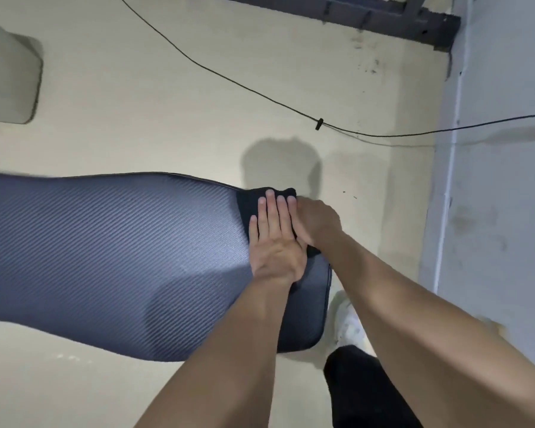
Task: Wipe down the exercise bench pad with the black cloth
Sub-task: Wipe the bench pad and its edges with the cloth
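Observation:
The exercise bench pad point(112, 257) is dark with a woven carbon pattern and stretches from the left edge to the middle right. The black cloth point(250, 202) lies on its far right end, mostly covered by my hands. My left hand point(274, 242) presses flat on the cloth with its fingers straight and together. My right hand point(317, 222) lies beside it at the pad's right rim, curled on the cloth's edge.
The floor point(167, 103) is pale beige. A thin black cable point(260, 95) with a clip runs across it behind the pad. A grey wall point(501, 180) stands on the right. My white shoe point(348, 322) and dark trouser leg point(362, 393) are near the pad's right end.

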